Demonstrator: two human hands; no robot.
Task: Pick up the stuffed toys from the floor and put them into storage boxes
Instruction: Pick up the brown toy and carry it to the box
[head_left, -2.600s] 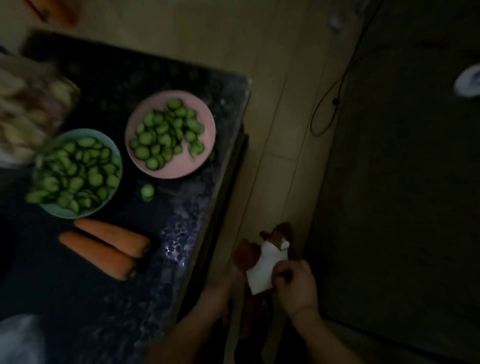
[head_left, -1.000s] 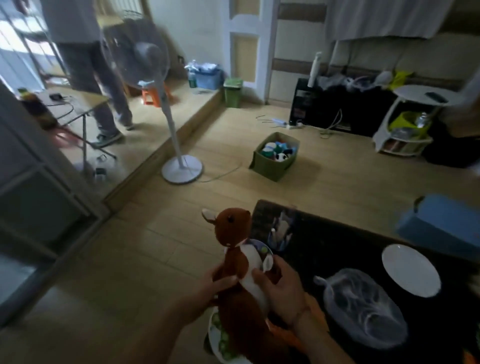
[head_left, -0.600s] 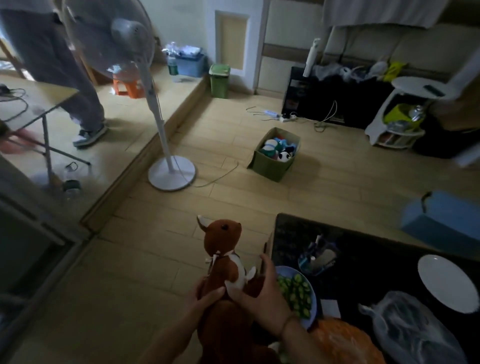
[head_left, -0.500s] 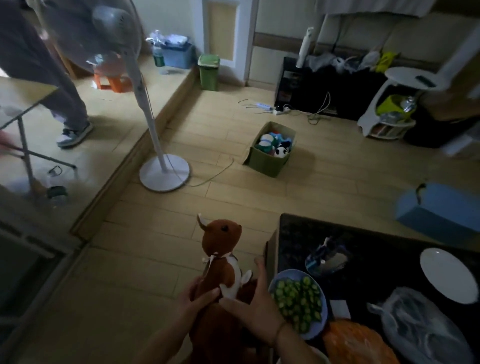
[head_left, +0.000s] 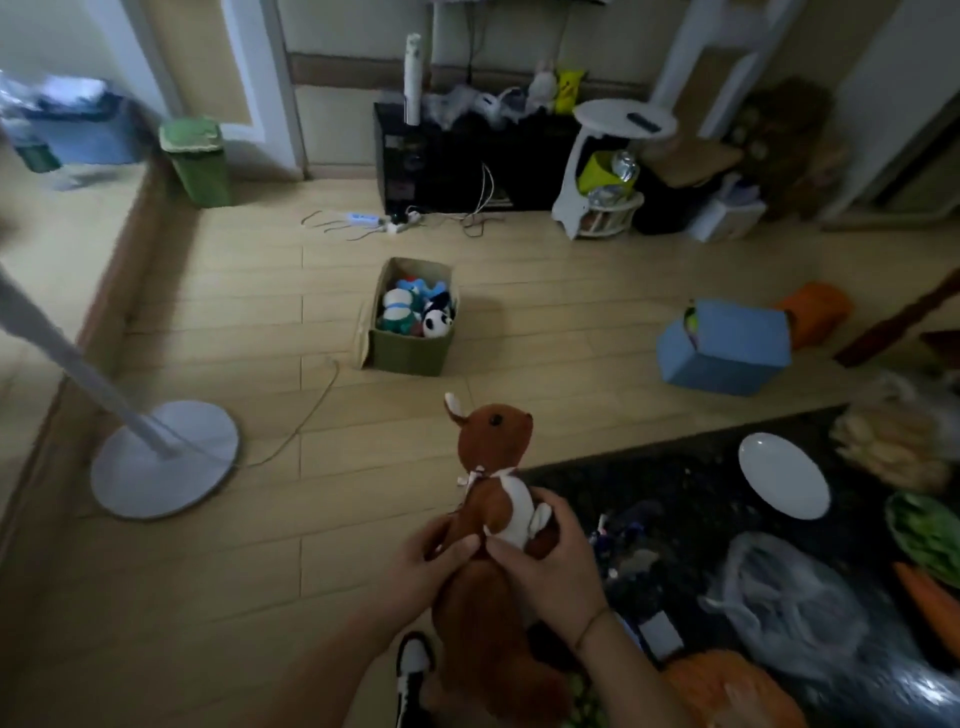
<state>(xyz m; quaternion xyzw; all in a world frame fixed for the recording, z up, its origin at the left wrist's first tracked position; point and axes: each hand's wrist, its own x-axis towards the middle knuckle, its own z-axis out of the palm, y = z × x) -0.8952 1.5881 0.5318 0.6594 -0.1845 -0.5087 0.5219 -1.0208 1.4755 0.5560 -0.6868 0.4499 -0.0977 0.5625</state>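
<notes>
Lower centre, our left hand (head_left: 423, 564) and right hand (head_left: 550, 558) grip brown-and-white plush kangaroo (head_left: 493, 499) upright, fingers curled round it, green storage box (head_left: 410, 353) now nearer than before.

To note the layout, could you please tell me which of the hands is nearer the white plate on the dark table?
Right. The right hand grips the brown stuffed toy on the white plate side; the left hand grips its far side.

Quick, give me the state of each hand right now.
Left hand: grips the brown stuffed toy at its middle.
Right hand: grips the same toy.
</notes>
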